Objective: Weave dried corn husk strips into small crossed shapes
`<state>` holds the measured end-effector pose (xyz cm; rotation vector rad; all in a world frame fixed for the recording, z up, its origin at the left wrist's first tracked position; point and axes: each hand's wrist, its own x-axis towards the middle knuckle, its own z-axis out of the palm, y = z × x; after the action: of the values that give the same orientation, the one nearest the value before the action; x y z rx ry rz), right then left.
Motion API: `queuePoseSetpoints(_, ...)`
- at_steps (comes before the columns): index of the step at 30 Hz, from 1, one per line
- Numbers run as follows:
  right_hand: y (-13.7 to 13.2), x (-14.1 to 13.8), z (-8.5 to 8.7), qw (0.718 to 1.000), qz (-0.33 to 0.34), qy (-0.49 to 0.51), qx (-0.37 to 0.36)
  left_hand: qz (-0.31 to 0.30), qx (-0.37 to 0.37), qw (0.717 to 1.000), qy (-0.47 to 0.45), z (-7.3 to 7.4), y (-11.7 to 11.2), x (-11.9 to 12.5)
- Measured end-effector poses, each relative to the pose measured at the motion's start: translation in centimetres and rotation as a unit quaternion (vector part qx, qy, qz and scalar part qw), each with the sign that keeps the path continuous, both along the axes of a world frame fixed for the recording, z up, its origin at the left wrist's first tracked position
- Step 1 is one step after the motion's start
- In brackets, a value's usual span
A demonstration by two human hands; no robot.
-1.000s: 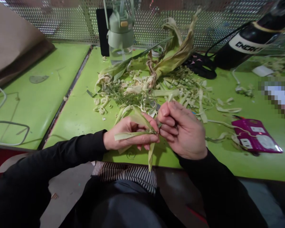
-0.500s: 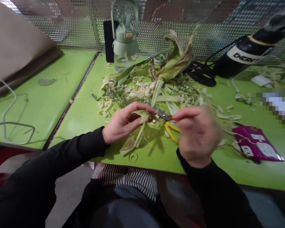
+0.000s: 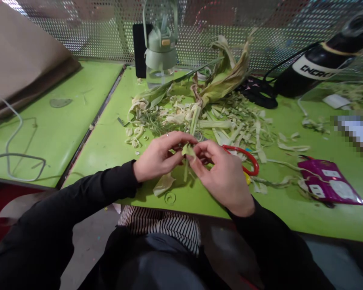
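Observation:
My left hand (image 3: 161, 157) is closed, fingers and thumb pinching a small pale-green piece of corn husk (image 3: 188, 151) in front of me. My right hand (image 3: 225, 173) meets it from the right, its thumb and index finger also pinching the husk. A narrow strip hangs below the fingertips. Scissors with a red loop handle (image 3: 250, 160) and some yellow lie on the table behind and under my right hand, largely hidden by it. A loose husk scrap (image 3: 163, 184) rests just below my left hand.
Husk cuttings (image 3: 181, 114) are heaped beyond my hands, with a dried corn husk (image 3: 222, 82) on top. Behind stand a green water bottle (image 3: 161, 56) and a black phone (image 3: 140, 52). At right are a black bottle (image 3: 308, 70) and a purple packet (image 3: 331, 181).
My right hand has let go of the scissors, which now lie on the table. It has moved left to the husk in my left hand, which stays nearly in place.

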<state>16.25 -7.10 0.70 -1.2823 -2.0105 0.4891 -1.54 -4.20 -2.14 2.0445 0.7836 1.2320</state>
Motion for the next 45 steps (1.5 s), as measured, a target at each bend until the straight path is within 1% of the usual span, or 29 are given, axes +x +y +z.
queuePoseSetpoints(3,0.1,0.0,0.1,1.0,-0.006,0.024,-0.001,-0.056,-0.086,0.994,-0.038,0.2,0.1,-0.3)
queuePoseSetpoints(4,0.1,0.0,0.1,0.999,-0.01,0.031,-0.001,-0.061,-0.11,0.991,-0.049,0.2,0.1,-0.3)
queuePoseSetpoints(6,0.1,0.1,0.0,0.999,-0.015,0.037,-0.009,-0.045,-0.136,0.988,-0.064,0.2,0.1,-0.4)
queuePoseSetpoints(8,0.2,0.3,0.0,1.0,-0.012,0.013,-0.02,-0.027,-0.142,0.987,-0.076,0.1,0.0,-0.3)
queuePoseSetpoints(9,0.2,0.4,-0.1,1.0,-0.006,-0.008,-0.022,-0.03,-0.148,0.985,-0.081,0.1,0.0,-0.2)
queuePoseSetpoints(11,0.2,0.5,-0.2,0.999,0.004,-0.054,-0.003,-0.058,-0.168,0.98,-0.09,0.1,0.0,-0.1)
queuePoseSetpoints(13,0.1,0.5,-0.3,0.995,0.014,-0.09,0.036,-0.081,-0.184,0.975,-0.097,0.0,0.1,-0.1)
queuePoseSetpoints(17,-0.6,0.4,0.1,0.984,0.028,-0.141,0.108,-0.093,-0.186,0.973,-0.096,0.3,0.0,-0.4)
queuePoseSetpoints(20,-1.2,0.7,1.0,0.978,0.06,-0.142,0.141,-0.115,-0.166,0.975,-0.093,0.8,-0.4,-0.7)
queuePoseSetpoints(23,-1.5,1.3,1.7,0.979,0.106,-0.119,0.128,-0.109,-0.135,0.983,-0.066,1.3,-0.8,-1.0)
queuePoseSetpoints(25,-1.6,1.7,1.9,0.979,0.127,-0.108,0.119,-0.107,-0.121,0.986,-0.046,1.5,-1.0,-1.1)
queuePoseSetpoints(29,-1.7,2.1,1.7,0.974,0.148,-0.114,0.128,-0.131,-0.112,0.985,-0.029,1.8,-0.9,-1.3)
queuePoseSetpoints(34,-1.8,2.1,1.2,0.97,0.157,-0.109,0.148,-0.137,-0.116,0.984,-0.011,2.2,-0.7,-1.7)
queuePoseSetpoints(37,-1.6,1.8,1.0,0.979,0.145,-0.085,0.114,-0.108,-0.122,0.987,-0.008,2.0,-0.5,-1.7)
queuePoseSetpoints(40,-1.0,1.5,0.8,0.989,0.126,-0.062,0.042,-0.101,-0.133,0.985,-0.033,1.5,0.0,-1.4)
queuePoseSetpoints(43,-0.4,1.4,0.8,0.993,0.109,-0.042,-0.011,-0.109,-0.097,0.988,-0.058,1.0,0.5,-1.3)
queuePoseSetpoints(45,-0.1,1.5,0.8,0.993,0.1,-0.018,-0.053,-0.1,-0.047,0.993,-0.031,0.9,0.7,-1.4)
